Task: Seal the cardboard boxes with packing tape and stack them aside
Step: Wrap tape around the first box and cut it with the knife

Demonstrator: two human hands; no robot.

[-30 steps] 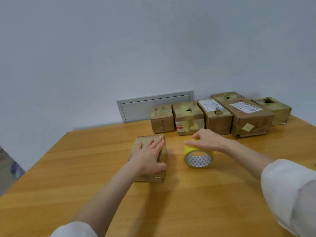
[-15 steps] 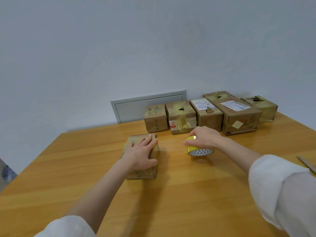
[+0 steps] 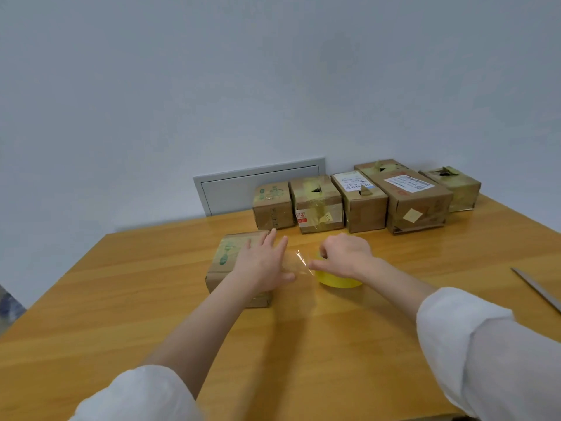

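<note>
Wooden table (image 3: 303,344) against grey wall (image 3: 273,86): left grip (image 3: 261,262) lies flat on box (image 3: 226,259), right grip (image 3: 343,253) clasps tape roll (image 3: 337,281).

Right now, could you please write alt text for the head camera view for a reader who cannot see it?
A person's left hand rests flat on a small cardboard box while the right hand holds a yellow tape roll, a clear strip stretched between them. Five more boxes line the wall on the wooden table.

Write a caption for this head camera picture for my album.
Left hand rests flat on a cardboard box; right hand grips the yellow tape roll, a clear strip pulled out.
</note>
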